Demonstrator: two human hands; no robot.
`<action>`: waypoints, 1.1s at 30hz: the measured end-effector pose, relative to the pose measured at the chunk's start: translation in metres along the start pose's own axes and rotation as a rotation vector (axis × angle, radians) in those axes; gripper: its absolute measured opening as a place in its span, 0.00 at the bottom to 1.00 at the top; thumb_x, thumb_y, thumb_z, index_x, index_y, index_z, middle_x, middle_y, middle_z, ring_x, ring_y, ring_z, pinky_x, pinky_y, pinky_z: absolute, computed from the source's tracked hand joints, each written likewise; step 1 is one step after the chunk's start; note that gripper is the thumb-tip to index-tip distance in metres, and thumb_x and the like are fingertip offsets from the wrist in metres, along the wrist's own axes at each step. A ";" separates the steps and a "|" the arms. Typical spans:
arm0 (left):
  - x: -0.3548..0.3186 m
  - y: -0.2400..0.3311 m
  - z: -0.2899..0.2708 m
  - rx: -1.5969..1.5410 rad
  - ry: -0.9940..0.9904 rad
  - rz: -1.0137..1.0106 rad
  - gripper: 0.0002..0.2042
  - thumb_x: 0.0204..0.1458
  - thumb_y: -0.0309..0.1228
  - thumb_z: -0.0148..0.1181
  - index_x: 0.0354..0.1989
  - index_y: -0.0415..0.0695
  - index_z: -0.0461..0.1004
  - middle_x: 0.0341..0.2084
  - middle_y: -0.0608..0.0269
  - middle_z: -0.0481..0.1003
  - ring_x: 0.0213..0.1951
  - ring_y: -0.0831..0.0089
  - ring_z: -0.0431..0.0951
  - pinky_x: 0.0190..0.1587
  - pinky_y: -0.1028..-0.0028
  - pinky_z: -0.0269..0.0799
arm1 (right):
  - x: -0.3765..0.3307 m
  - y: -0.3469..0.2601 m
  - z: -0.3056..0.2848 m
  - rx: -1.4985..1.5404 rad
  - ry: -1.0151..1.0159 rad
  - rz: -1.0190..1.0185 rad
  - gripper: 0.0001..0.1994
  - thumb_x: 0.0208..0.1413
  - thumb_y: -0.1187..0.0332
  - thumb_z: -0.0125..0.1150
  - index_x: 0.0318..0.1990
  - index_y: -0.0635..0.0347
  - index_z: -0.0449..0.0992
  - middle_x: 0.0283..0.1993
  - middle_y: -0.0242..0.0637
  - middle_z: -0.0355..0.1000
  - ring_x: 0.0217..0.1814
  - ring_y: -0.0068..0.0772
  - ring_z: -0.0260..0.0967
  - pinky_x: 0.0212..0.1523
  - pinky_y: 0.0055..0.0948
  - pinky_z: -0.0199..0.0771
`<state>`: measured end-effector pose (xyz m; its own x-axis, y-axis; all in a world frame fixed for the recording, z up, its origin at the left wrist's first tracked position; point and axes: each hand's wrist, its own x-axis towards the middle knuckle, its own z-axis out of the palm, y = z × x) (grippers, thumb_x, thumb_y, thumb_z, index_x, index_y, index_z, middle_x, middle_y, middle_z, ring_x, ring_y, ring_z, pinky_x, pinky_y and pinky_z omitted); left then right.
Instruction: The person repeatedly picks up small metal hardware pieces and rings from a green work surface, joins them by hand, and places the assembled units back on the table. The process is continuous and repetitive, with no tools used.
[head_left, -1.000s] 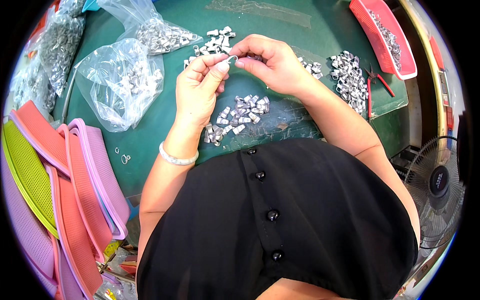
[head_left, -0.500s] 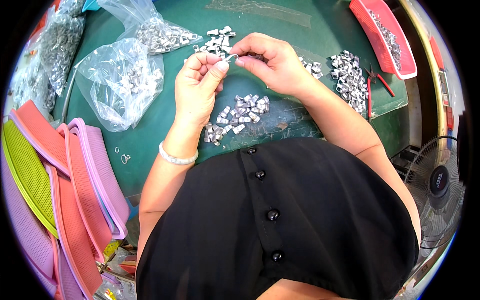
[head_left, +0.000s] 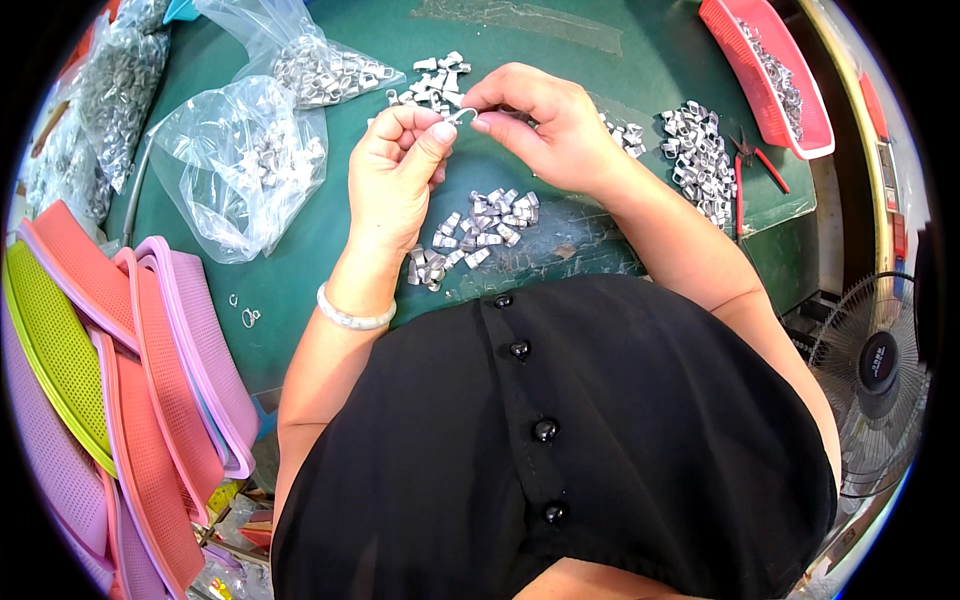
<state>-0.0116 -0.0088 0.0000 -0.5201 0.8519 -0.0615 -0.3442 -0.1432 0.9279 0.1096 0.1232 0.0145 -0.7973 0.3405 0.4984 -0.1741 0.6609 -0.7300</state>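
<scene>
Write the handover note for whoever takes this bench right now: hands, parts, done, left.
Left hand and right hand: both raised over the green mat, pinching one small metal clip between their fingertips.
Parts: loose clip pile below the hands, another pile to the right, clear bags of clips to the left, red tray far right, pliers beside it.
Done: cannot tell which piles are finished.
Left: the clip in hand, likely the loose piles.

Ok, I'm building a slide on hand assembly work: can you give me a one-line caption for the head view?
Left hand and right hand pinch a small metal clip above loose clips on a green mat.
</scene>
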 end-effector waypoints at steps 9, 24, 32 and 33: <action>-0.001 0.002 0.002 -0.002 0.004 0.012 0.06 0.49 0.27 0.61 0.32 0.42 0.70 0.21 0.72 0.70 0.20 0.86 0.65 0.22 0.87 0.59 | 0.000 -0.002 -0.001 -0.011 0.002 -0.014 0.07 0.48 0.79 0.58 0.37 0.65 0.73 0.33 0.36 0.70 0.31 0.25 0.68 0.32 0.21 0.69; -0.002 0.002 0.003 0.035 0.039 0.008 0.05 0.51 0.30 0.59 0.33 0.43 0.71 0.21 0.72 0.70 0.20 0.86 0.65 0.22 0.87 0.60 | 0.000 -0.004 0.000 0.039 -0.042 0.070 0.06 0.49 0.71 0.59 0.32 0.63 0.74 0.28 0.40 0.71 0.29 0.33 0.70 0.30 0.26 0.69; -0.004 0.005 0.001 0.024 -0.025 0.004 0.05 0.51 0.29 0.58 0.35 0.43 0.72 0.22 0.72 0.71 0.21 0.87 0.66 0.23 0.87 0.60 | 0.000 -0.011 -0.006 0.233 -0.162 0.393 0.07 0.55 0.70 0.54 0.34 0.66 0.73 0.26 0.28 0.67 0.28 0.15 0.60 0.29 0.19 0.62; -0.004 0.005 0.001 0.035 -0.027 0.008 0.06 0.51 0.28 0.58 0.35 0.43 0.72 0.22 0.72 0.71 0.21 0.87 0.66 0.24 0.87 0.61 | 0.000 -0.011 -0.005 0.220 -0.159 0.373 0.07 0.55 0.70 0.54 0.34 0.65 0.73 0.26 0.28 0.67 0.28 0.15 0.60 0.28 0.19 0.62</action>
<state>-0.0108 -0.0122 0.0050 -0.5014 0.8640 -0.0450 -0.3122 -0.1322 0.9408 0.1147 0.1193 0.0252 -0.9046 0.4100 0.1170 0.0372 0.3492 -0.9363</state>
